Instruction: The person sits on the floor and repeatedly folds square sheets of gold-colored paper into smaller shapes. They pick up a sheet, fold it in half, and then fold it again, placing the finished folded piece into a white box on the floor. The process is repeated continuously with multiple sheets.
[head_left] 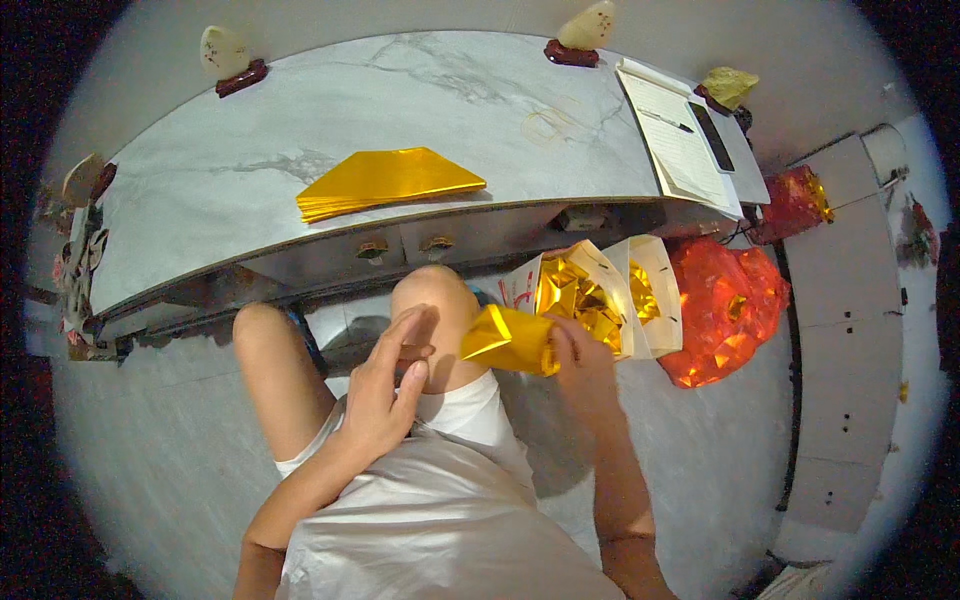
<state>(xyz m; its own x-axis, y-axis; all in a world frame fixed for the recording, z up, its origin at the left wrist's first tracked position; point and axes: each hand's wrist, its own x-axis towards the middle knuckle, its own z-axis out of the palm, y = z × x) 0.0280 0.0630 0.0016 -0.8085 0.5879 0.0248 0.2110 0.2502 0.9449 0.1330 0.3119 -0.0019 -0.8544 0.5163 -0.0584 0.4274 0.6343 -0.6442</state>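
Observation:
My right hand (584,368) is closed on one end of a gold foil paper (508,340), which is rolled or folded into a thick tube shape. The foil's other end points left, toward my knee. Apart from it, my left hand (382,385) hovers over my lap with its fingers stretched out, holding nothing. On the table's front edge lies a stack of flat gold foil sheets (395,182). Just beyond my right hand, two white paper bags stand side by side; the nearer bag (600,262) and the other bag (662,335) both contain folded gold foil pieces (575,290).
A marbled table (230,180) curves across the front, with drawers below. At its right lie a notebook (672,150), a pen (665,121) and a phone (711,137). Ornamental stones (224,52) line its back. A red plastic bag (728,300) with gold pieces sits on the floor at right.

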